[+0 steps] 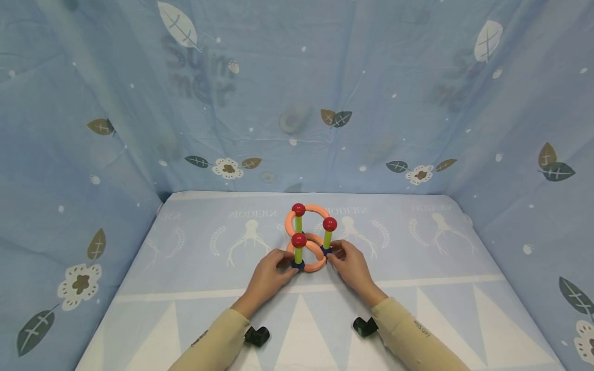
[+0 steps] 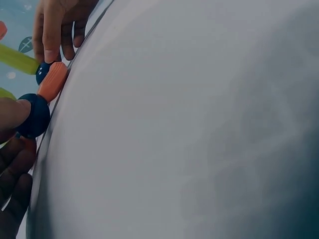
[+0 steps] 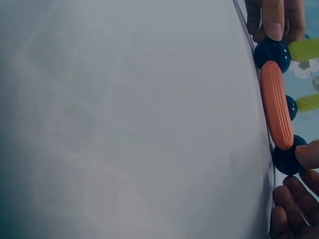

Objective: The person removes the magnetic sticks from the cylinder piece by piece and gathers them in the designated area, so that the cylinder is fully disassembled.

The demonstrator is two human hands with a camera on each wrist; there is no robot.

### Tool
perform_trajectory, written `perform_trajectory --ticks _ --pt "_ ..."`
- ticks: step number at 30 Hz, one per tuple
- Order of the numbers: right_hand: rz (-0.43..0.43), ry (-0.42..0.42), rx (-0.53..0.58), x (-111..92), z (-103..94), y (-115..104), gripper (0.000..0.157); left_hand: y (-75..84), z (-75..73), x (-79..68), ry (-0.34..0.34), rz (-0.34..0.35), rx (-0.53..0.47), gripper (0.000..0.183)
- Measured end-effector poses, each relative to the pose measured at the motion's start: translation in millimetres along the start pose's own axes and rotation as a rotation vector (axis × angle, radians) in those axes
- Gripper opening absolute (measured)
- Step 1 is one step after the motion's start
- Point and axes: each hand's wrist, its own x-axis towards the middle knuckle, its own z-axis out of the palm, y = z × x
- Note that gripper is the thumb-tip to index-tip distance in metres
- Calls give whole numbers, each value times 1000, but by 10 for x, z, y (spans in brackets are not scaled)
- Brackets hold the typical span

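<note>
A small toy frame stands on the table, built of balls and rods. Three red balls (image 1: 299, 240) top upright lime-green rods (image 1: 327, 239), with dark blue balls at their feet. Curved orange rods (image 1: 315, 265) link the balls in an upper and a lower ring. My left hand (image 1: 271, 273) pinches the front-left blue ball (image 2: 34, 117), thumb against its near side. On the other side, my right hand (image 1: 351, 265) pinches the right blue ball (image 3: 289, 158). A ridged orange rod (image 3: 277, 105) spans these two balls. The third blue ball (image 3: 291, 107) shows partly behind it.
A pale blue and white patterned cloth covers the table (image 1: 185, 281). Blue curtains (image 1: 287, 93) with leaf and flower prints enclose it at the back and both sides. A black device (image 1: 257, 336) sits at the left wrist, and another black device (image 1: 365, 326) at the right.
</note>
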Motion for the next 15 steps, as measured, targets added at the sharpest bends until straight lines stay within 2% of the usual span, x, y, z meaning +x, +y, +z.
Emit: perform_trajectory --ticks 7,15 --pt "11 18 12 -10 29 -18 33 -21 -45 33 -38 6 -13 26" --pt "23 33 -2 15 25 -19 32 -1 -17 39 -43 -4 -43 25"
